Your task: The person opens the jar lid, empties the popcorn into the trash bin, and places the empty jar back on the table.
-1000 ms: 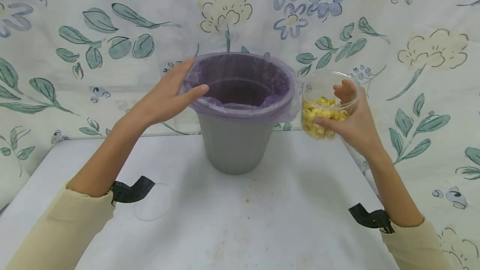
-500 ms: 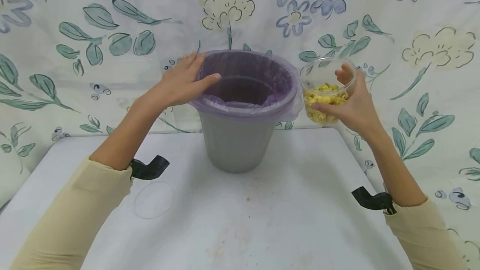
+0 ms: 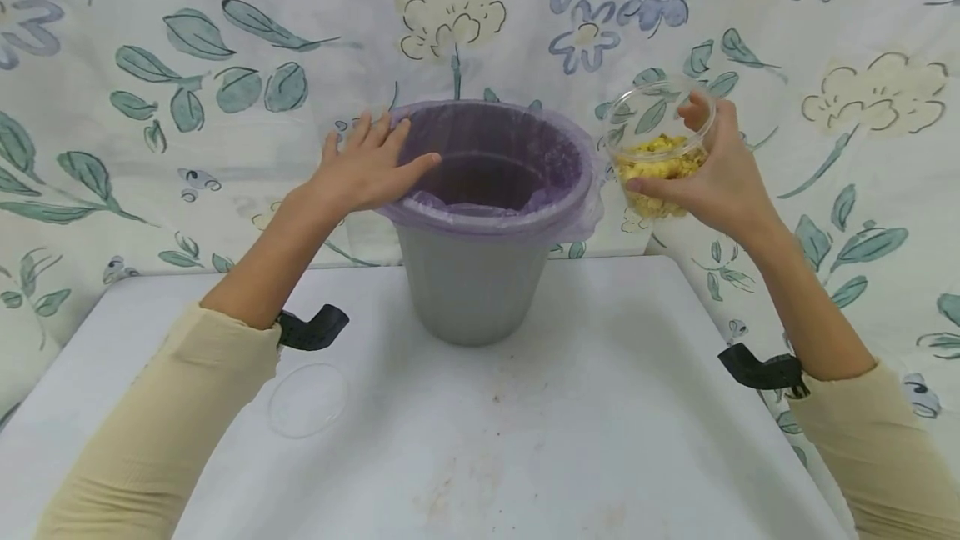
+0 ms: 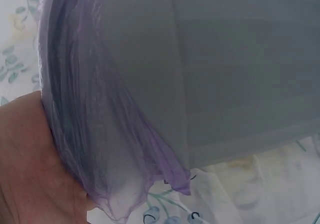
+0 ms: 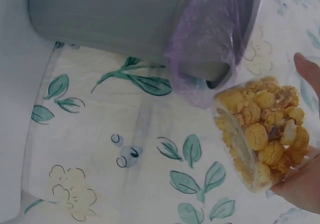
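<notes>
A grey trash bin (image 3: 472,290), lined with a thin purple plastic bag (image 3: 487,225) folded over its rim, stands upright on the white table. My left hand (image 3: 360,169) rests on the left side of the lined rim with fingers spread. My right hand (image 3: 727,177) grips a clear round plastic tub (image 3: 626,136) in the air, to the right of the rim. Yellow popcorn (image 3: 663,161) fills the lower part of the tub, which has no lid on. In the right wrist view the popcorn (image 5: 267,129) shows through the tub's wall, close to the bag's loose edge.
On the table (image 3: 600,423), front left of the bin, lies a clear round lid (image 3: 309,401). Small crumbs and brownish stains mark the tabletop. A floral cloth (image 3: 247,140) hangs close behind the bin and along the right side.
My right hand has lifted the tub of popcorn higher, level with the rim and above. My left hand has slid right and settled further onto the bin's rim.
</notes>
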{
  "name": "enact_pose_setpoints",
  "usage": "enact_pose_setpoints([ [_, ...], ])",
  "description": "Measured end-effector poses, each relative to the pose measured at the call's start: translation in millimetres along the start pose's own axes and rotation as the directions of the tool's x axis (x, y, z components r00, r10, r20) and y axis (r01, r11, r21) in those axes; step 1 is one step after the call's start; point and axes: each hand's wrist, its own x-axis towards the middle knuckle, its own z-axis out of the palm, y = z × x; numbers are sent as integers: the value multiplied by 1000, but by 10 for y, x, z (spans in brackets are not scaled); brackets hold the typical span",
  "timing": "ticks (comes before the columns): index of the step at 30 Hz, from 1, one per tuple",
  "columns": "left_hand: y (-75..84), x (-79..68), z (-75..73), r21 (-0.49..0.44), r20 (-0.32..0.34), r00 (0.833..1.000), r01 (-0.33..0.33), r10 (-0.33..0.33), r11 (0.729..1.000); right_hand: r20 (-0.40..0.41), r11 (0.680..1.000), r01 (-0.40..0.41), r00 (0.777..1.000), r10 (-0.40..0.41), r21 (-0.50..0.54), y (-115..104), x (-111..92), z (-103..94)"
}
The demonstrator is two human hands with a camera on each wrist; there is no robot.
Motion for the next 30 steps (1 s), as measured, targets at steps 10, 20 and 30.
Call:
enact_pose_setpoints([
  [10,5,-18,35,-16,-25,1000,13,-13,1000,19,996,53,998,-52,-68,-132,169,-109],
  [20,20,-1,59,-6,-44,999,26,-27,1000,35,969,124,992,-119,-214,-244,358,-171],
  [30,34,-27,84,-7,-65,997,37,-38,999,83,931,220,975,-205,-293,-312,528,-103],
])
